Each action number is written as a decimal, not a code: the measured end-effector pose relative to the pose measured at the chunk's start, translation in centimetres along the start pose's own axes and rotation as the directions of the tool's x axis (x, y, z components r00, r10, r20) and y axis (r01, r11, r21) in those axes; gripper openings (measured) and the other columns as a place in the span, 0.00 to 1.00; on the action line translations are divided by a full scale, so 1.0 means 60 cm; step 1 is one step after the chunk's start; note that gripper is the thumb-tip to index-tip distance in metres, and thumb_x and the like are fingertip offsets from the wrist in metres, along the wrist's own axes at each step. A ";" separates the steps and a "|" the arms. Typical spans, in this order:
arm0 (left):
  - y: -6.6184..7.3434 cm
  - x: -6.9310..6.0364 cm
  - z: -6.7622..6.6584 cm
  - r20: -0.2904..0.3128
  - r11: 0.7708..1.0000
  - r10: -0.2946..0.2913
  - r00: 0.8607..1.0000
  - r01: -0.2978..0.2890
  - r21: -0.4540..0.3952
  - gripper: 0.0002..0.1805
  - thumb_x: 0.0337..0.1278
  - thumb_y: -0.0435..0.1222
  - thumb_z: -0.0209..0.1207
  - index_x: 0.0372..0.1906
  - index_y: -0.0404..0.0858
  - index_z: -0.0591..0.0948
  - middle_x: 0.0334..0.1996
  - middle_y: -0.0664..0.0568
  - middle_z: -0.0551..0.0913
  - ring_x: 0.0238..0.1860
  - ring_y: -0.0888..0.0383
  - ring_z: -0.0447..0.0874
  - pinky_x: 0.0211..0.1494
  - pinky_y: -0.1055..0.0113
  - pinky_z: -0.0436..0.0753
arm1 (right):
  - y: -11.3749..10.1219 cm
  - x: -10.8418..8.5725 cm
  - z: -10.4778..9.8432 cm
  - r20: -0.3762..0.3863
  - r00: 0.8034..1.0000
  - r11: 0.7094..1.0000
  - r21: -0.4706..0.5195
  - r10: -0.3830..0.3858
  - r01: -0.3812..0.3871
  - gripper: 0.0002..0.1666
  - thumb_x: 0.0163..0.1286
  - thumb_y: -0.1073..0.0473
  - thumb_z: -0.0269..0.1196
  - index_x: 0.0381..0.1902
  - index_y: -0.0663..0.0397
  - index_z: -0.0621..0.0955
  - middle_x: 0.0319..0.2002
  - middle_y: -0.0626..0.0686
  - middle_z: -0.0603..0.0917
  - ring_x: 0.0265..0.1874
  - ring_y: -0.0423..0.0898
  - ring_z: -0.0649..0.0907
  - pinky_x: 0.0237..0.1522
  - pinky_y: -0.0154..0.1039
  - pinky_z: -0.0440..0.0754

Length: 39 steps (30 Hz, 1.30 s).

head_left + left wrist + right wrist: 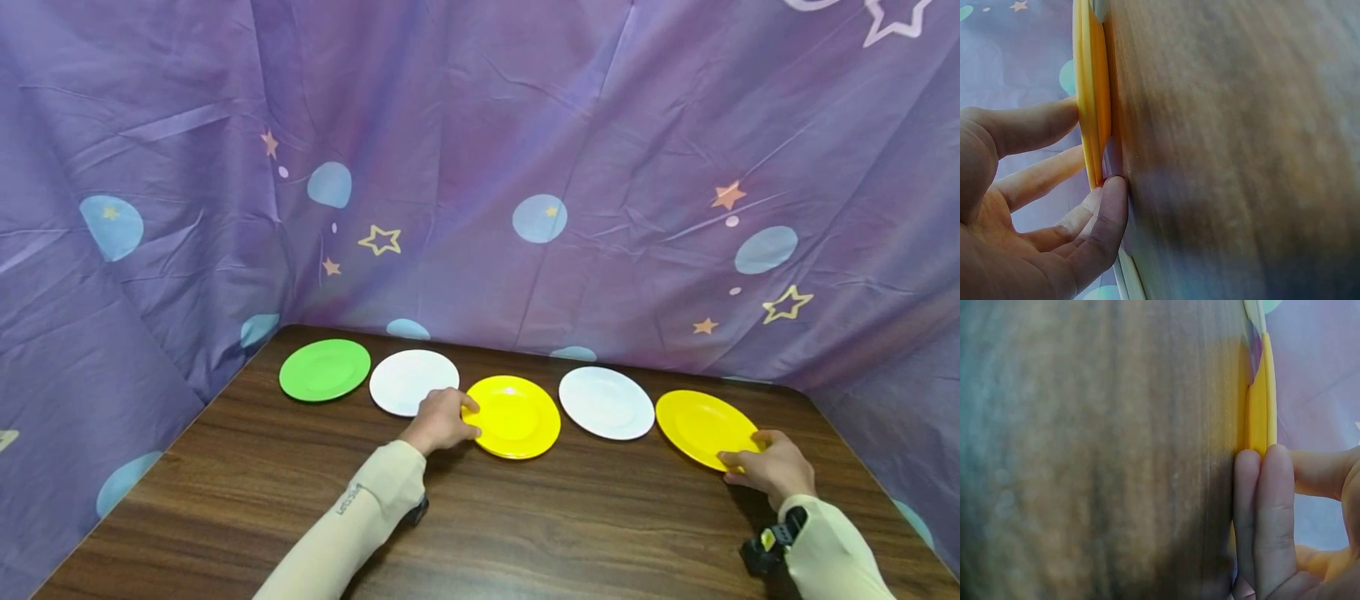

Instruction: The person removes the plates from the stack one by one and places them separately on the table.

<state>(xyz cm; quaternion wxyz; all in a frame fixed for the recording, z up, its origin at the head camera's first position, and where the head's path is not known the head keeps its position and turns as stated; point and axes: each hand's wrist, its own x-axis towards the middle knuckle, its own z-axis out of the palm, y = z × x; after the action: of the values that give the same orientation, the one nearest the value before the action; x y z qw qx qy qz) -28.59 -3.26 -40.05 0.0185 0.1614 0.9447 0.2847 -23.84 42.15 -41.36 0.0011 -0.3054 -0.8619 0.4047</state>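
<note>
In the head view, my left hand [442, 419] holds the left rim of the middle yellow plate [516, 417]. The left wrist view shows that plate's edge [1088, 81] in layers, like stacked plates; their number is unclear. Fingers of the left hand [1041, 206] lie on both sides of the rim, low over the tabletop. My right hand [776, 467] pinches the near right rim of another yellow plate [705, 427] at the row's right end. Up close, fingertips of the right hand [1272, 519] meet the yellow edge [1263, 412] beside the table surface.
A green plate [325, 370] lies at the far left of the row. One white plate [408, 379] is between it and the middle yellow plate; another white plate [606, 402] separates the yellow ones. Behind the brown wooden table [570, 525] hangs a purple patterned cloth [465, 167].
</note>
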 end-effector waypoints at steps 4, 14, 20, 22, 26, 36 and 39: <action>0.000 0.001 0.000 -0.002 1.000 -0.002 1.000 0.002 -0.002 0.21 0.48 0.38 0.74 0.50 0.36 0.87 0.51 0.43 0.88 0.55 0.43 0.82 0.62 0.51 0.78 | -0.003 0.002 0.001 -0.001 1.000 1.000 0.025 0.001 -0.001 0.54 0.59 0.65 0.70 0.73 0.77 0.52 0.63 0.82 0.60 0.18 0.40 0.85 0.28 0.38 0.87; 0.001 0.002 0.001 0.004 1.000 0.006 1.000 -0.006 -0.009 0.21 0.49 0.38 0.74 0.49 0.35 0.87 0.51 0.43 0.88 0.55 0.42 0.82 0.61 0.51 0.78 | -0.003 -0.008 -0.013 -0.049 0.998 0.998 -0.035 -0.046 0.044 0.53 0.59 0.59 0.70 0.72 0.77 0.55 0.57 0.79 0.67 0.19 0.43 0.82 0.25 0.37 0.86; 0.002 0.002 0.000 0.008 1.000 -0.002 1.000 0.002 -0.007 0.21 0.49 0.38 0.74 0.50 0.36 0.87 0.51 0.43 0.88 0.54 0.42 0.81 0.60 0.51 0.78 | -0.011 -0.012 -0.027 -0.058 0.996 0.995 -0.083 -0.063 0.059 0.52 0.61 0.53 0.70 0.69 0.78 0.57 0.53 0.77 0.69 0.19 0.43 0.80 0.24 0.35 0.84; 0.001 0.001 0.000 0.007 1.000 -0.003 1.000 0.003 -0.005 0.21 0.49 0.38 0.74 0.50 0.36 0.87 0.51 0.43 0.88 0.54 0.42 0.81 0.60 0.51 0.78 | -0.016 -0.013 -0.030 -0.060 0.996 0.993 -0.100 -0.069 0.063 0.51 0.61 0.52 0.70 0.68 0.79 0.58 0.48 0.74 0.74 0.19 0.43 0.81 0.24 0.36 0.83; 0.001 0.000 -0.001 0.007 1.000 -0.002 1.000 0.002 -0.012 0.21 0.49 0.38 0.74 0.50 0.36 0.87 0.51 0.42 0.87 0.55 0.43 0.81 0.61 0.51 0.77 | -0.023 -0.015 -0.032 -0.056 0.993 0.988 -0.125 -0.103 0.095 0.50 0.62 0.50 0.70 0.66 0.79 0.60 0.35 0.67 0.80 0.20 0.45 0.82 0.24 0.38 0.80; 0.000 -0.001 -0.002 0.003 1.000 -0.007 1.000 0.007 -0.027 0.21 0.49 0.38 0.74 0.50 0.35 0.87 0.51 0.42 0.88 0.55 0.42 0.81 0.62 0.50 0.76 | -0.031 -0.015 -0.022 0.035 0.966 0.964 -0.060 -0.257 0.258 0.34 0.63 0.54 0.70 0.58 0.74 0.74 0.24 0.47 0.86 0.22 0.38 0.84 0.25 0.36 0.85; 0.000 -0.001 -0.001 0.001 1.000 -0.014 1.000 0.014 -0.027 0.21 0.49 0.38 0.74 0.50 0.36 0.87 0.51 0.42 0.88 0.55 0.42 0.81 0.63 0.50 0.76 | -0.031 -0.016 -0.016 0.124 0.933 0.941 0.003 -0.337 0.340 0.35 0.65 0.56 0.69 0.61 0.76 0.72 0.29 0.45 0.86 0.26 0.38 0.85 0.28 0.37 0.86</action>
<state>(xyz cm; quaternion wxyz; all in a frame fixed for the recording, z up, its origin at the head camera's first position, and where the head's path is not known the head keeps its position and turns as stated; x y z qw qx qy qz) -28.54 -3.30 -40.02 0.0230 0.1548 0.9419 0.2973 -23.79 41.38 -39.17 0.0149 -0.1271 -0.9038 0.4084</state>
